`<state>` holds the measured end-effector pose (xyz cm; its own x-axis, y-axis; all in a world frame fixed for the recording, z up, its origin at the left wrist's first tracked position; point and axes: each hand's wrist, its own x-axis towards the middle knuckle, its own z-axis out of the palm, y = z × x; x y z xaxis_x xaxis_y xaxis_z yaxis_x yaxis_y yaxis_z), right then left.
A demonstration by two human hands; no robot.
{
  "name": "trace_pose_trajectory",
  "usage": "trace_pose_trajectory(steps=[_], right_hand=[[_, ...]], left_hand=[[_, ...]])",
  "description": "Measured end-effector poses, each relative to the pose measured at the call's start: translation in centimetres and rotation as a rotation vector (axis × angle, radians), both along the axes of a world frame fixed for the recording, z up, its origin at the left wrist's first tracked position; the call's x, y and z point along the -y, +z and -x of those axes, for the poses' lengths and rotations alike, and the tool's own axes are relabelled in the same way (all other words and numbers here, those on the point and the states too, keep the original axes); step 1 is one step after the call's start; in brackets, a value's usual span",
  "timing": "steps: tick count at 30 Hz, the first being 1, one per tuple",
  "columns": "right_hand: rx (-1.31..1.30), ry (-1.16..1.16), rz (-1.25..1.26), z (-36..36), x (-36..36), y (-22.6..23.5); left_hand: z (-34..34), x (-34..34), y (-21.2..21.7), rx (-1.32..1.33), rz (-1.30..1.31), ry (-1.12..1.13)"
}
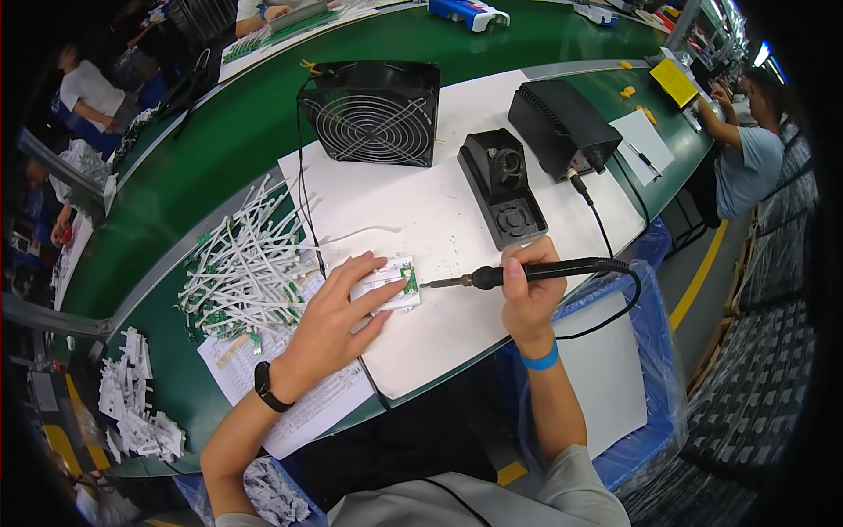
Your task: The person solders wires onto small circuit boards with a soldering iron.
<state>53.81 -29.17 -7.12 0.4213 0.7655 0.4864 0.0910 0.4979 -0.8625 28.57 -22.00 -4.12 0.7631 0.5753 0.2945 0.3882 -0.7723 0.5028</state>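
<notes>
My left hand [338,312] presses down on a small white part with a green circuit board [397,283] on the white work mat [457,220]. My right hand [529,294] grips a black soldering iron [527,272] like a pen. Its metal tip points left and sits just beside the green board's right edge. The iron's black cable loops right and back up to a black soldering station [562,127].
A black iron stand [502,189] and a black fan [376,112] sit behind the mat. A heap of white strips with small boards [246,263] lies to the left, paper sheets [290,386] below it. A blue-lined bin [632,386] stands at right. Other people work beyond the green belt [228,140].
</notes>
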Motion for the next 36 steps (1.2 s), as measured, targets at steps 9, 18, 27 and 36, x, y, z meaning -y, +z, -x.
trace_pose_trajectory(steps=[9,18,27,36], right_hand=[[0.09,0.051,0.046,0.2,0.0,-0.1],[-0.076,-0.141,-0.028,0.5,0.0,0.1],[0.024,-0.438,-0.111,0.3,-0.4,0.3],[0.073,-0.364,-0.15,0.7,-0.6,0.4]], left_hand=[[0.1,-0.2,-0.2,0.015,-0.016,-0.008],[-0.1,-0.1,-0.3,0.021,-0.105,0.028],[-4.1,0.9,-1.2,0.033,-0.273,0.185],[-3.8,3.1,-1.0,-0.016,-0.087,0.178]])
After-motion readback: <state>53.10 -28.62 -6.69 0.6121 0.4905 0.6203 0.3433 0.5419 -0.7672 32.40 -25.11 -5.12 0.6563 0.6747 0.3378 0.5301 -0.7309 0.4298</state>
